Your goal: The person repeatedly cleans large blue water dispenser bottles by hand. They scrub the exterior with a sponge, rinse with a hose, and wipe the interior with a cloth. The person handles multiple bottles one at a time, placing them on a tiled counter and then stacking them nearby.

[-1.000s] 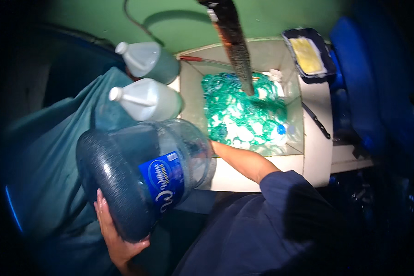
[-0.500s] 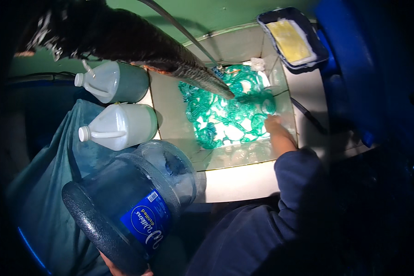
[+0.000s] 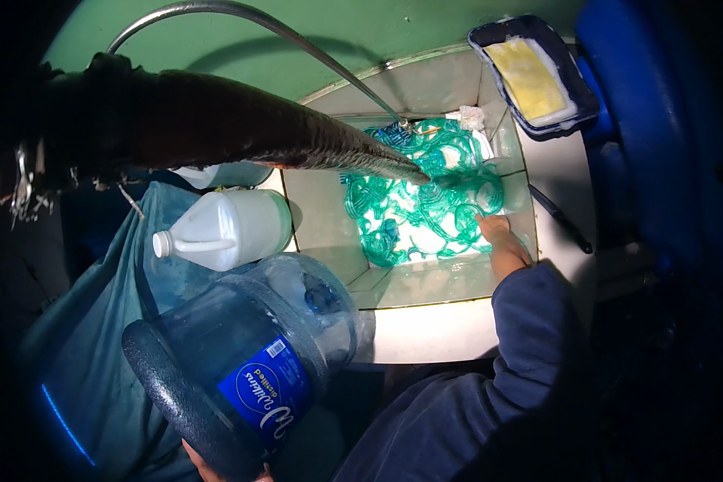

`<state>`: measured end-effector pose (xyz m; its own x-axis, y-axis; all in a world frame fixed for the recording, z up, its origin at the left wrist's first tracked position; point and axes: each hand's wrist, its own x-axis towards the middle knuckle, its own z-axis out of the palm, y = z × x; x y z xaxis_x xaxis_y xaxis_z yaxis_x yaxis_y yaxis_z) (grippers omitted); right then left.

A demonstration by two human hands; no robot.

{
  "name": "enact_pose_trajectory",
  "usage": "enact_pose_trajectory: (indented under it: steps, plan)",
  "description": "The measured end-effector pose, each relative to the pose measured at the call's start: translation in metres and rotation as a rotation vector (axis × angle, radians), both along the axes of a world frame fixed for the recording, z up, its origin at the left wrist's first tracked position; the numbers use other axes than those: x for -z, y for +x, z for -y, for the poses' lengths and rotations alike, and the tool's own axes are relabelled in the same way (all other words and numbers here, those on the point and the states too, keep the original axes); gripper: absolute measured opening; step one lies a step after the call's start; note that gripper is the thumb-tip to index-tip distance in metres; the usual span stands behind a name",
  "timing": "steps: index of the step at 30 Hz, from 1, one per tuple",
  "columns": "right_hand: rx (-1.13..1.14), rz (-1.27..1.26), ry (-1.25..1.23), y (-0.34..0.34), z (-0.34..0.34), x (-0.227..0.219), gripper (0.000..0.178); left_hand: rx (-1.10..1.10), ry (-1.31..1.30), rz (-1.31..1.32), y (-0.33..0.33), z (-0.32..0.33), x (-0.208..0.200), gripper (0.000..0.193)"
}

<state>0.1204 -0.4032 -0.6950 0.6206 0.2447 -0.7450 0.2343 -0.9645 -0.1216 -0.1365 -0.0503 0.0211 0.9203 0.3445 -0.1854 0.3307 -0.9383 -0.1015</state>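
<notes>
The left hand (image 3: pixel 202 463), spread wide, holds the large bottle (image 3: pixel 205 321) above it; the right hand (image 3: pixel 497 230), grip unclear, is beside green pieces (image 3: pixel 419 210).

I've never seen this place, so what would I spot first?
Probably the bright green, glossy tangle inside the pale tiled basin, just right of centre. Next, the big bluish see-through plastic jug, tilted at lower left. Then the long, dark, tapering object slanting from upper left toward the green.

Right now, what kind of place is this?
Probably a washing area: there's a tiled basin, a grey tube reaching it, and a big water bottle near its corner.
</notes>
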Motion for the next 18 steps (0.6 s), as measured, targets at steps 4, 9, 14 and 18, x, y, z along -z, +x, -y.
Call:
enact_pose_trajectory:
  steps: [4, 9, 14, 18]
  plan:
    - [-0.135, 0.18, 0.136, 0.043, -0.032, -0.059, 0.033, -0.216, -0.253, 0.07, 0.007, 0.01, -0.002, 0.121]
    - [-0.01, 0.342, 0.618, 0.112, -0.088, -0.109, 0.027, -0.044, -0.167, 0.08, 0.017, 0.019, 0.001, 0.121]
    - [1.186, -0.509, 1.25, 0.12, -0.119, -0.138, 0.032, -0.156, -0.32, 0.147, 0.021, 0.024, 0.0, 0.12]
    - [1.393, -0.795, 1.527, 0.103, -0.131, -0.15, 0.035, -0.096, -0.295, 0.121, 0.021, 0.023, -0.002, 0.118]
